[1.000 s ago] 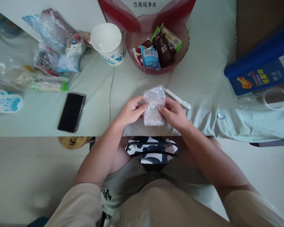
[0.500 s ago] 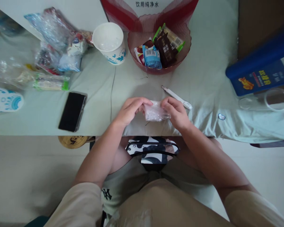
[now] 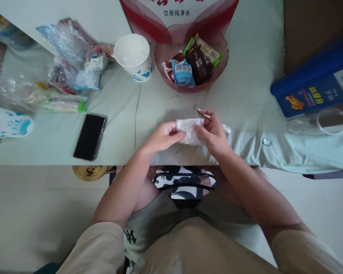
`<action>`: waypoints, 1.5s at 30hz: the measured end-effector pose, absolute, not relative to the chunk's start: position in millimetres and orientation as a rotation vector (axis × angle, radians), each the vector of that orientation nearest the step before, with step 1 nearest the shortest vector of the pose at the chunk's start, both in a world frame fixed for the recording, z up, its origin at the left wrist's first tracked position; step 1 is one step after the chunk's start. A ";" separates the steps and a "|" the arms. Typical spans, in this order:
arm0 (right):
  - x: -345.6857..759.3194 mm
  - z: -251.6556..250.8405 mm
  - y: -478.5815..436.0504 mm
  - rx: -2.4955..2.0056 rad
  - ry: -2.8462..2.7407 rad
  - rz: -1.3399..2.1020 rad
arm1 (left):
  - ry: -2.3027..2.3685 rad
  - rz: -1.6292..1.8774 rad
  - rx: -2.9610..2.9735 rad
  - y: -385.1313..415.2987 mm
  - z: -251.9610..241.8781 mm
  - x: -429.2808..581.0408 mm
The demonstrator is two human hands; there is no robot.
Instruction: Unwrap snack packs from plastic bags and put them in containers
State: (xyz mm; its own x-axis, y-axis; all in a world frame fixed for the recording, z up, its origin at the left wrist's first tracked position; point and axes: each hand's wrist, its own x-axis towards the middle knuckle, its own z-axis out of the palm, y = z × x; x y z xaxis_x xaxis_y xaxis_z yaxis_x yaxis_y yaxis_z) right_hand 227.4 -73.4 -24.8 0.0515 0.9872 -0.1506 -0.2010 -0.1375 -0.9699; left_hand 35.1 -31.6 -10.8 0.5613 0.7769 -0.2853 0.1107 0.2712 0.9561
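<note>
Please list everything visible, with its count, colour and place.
cloth: 1, pale green, middle
plastic wrapper: 1, translucent, centre, held
slim tool: 1, white, centre, partly covered
phone: 1, black, left
bowl: 1, translucent pink, upper centre
snack packets: at least 4, mixed, in bowl
paper cups: 2, white-blue, beside bowl and left edge
carton: 1, red-white, behind bowl
wrapped packets: several, mixed, upper left
box: 1, blue, right
clear container: 1, colourless, right
small piece: 1, blue-edged, right
round seat: 1, yellow, lower left
patterned item: 1, black-white, lap
clothing: 2, beige and grey, bottom
left hand: 1, bare, wrapper's left
right hand: 1, bare, wrapper's right
</note>
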 end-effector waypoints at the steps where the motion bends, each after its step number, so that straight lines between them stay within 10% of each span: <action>1: 228.0 -23.3 -73.5 -1.204 -0.951 1.368 | 0.927 0.541 1.258 -32.3 -10.2 36.4; 28: 224.4 -11.7 -79.8 -1.253 -1.005 1.478 | 1.686 1.305 1.701 41.2 47.4 -31.1; 45: 214.8 4.5 -83.8 -1.232 -1.163 1.651 | 1.983 0.076 2.434 178.3 83.3 0.9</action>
State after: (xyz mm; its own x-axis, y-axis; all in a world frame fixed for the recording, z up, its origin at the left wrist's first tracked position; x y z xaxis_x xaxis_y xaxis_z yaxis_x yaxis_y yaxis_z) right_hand 214.8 -83.8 4.5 -0.2492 0.9276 -0.2783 -0.0499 -0.2993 -0.9529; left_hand 0.9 178.3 83.3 0.2017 0.9788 0.0366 0.9787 -0.2028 0.0313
